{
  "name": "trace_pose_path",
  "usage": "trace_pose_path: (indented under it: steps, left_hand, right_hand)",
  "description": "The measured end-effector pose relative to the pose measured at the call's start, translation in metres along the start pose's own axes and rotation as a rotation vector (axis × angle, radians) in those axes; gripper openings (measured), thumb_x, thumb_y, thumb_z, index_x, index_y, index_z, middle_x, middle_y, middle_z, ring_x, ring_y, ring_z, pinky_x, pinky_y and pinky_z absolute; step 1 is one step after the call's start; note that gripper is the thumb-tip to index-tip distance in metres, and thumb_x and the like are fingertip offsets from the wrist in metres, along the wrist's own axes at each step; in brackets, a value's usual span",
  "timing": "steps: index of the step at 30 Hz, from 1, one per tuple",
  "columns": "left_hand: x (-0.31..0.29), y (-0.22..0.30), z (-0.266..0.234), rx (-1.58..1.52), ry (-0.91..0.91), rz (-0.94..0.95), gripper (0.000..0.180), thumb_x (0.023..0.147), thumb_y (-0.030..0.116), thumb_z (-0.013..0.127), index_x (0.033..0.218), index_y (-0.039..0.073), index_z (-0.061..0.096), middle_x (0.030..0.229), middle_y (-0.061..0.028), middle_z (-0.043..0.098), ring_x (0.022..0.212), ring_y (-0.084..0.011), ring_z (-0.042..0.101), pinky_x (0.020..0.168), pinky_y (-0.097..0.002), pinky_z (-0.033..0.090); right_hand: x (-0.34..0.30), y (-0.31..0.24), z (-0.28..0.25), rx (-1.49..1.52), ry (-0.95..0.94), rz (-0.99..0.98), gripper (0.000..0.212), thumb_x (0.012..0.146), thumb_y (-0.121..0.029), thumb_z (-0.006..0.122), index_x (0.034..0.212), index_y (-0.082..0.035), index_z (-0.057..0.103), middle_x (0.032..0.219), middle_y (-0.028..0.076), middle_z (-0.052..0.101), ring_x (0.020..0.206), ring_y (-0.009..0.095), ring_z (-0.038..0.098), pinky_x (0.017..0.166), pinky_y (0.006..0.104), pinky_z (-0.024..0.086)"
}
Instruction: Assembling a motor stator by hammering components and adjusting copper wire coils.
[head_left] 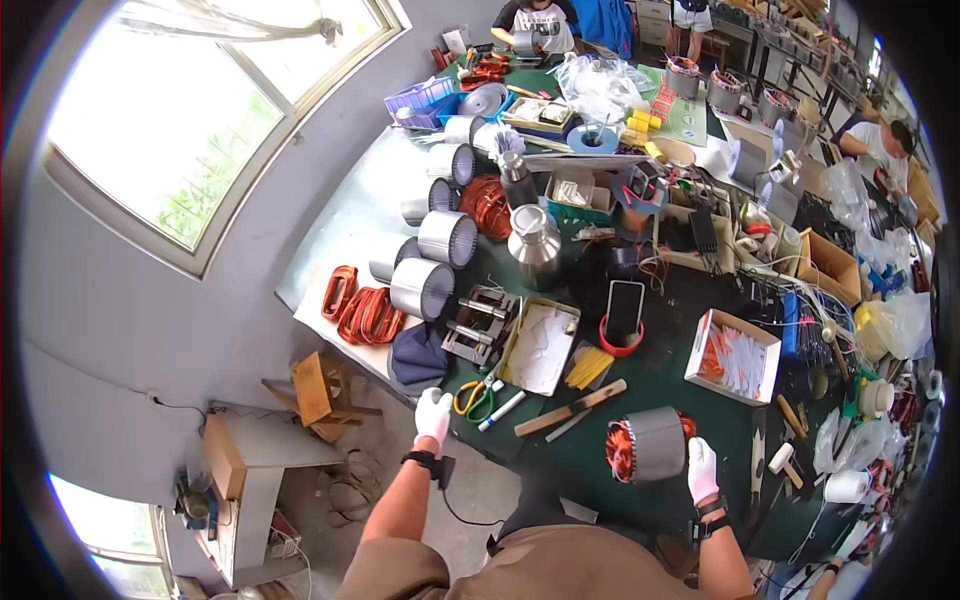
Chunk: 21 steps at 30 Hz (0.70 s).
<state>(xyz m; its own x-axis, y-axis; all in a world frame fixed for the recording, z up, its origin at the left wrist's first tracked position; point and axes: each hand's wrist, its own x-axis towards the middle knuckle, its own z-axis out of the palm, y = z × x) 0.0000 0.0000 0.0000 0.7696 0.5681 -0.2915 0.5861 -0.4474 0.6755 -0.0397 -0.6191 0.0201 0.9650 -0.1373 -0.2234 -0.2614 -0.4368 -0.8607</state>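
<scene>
My left hand (433,416), in a white glove, is at the table's near left edge, beside the yellow-and-green-handled scissors (480,400) and a dark folded cloth (418,354). Its fingers are curled in, and what they hold, if anything, is hidden. My right hand (703,470), also gloved, lies along the right end of a motor stator (660,445), its fingers stretched out against it. The stator rests on its side on the green table, with red-brown copper windings bulging from both ends. A white marker (502,411) lies next to the scissors.
Bare stator cores (422,288) and copper coils (371,316) stand at the left. Around the middle are a steel flask (535,245), a white tray (541,347), a phone (625,308) and a wooden stick (570,407). A box of white tubes (733,357) and a mallet (783,460) lie rightward.
</scene>
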Motion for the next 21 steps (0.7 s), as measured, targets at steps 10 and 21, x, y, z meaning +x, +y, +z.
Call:
trace_pose_path:
  steps: [10,21]
  left_hand:
    - [0.081,0.000,-0.049,0.604,-0.052,0.731,0.069,0.079,0.024,0.083,0.141,0.005,0.062,0.144,-0.0188,0.062,0.134,-0.0424,0.054,0.111,-0.0525,0.042]
    - [0.062,-0.030,-0.083,0.366,0.222,0.462,0.053,0.084,0.016,0.081,0.131,0.000,0.064,0.126,-0.0222,0.067,0.118,-0.0419,0.063,0.102,-0.0488,0.050]
  right_hand:
    - [0.002,-0.019,0.029,-0.082,0.311,0.253,0.055,0.115,-0.037,0.047,0.135,0.012,0.061,0.131,0.020,0.071,0.120,0.027,0.065,0.108,0.0386,0.048]
    - [0.022,-0.041,0.043,-0.049,0.412,0.277,0.051,0.116,-0.039,0.045,0.115,0.006,0.067,0.107,0.008,0.070,0.097,0.020,0.060,0.093,0.0360,0.049]
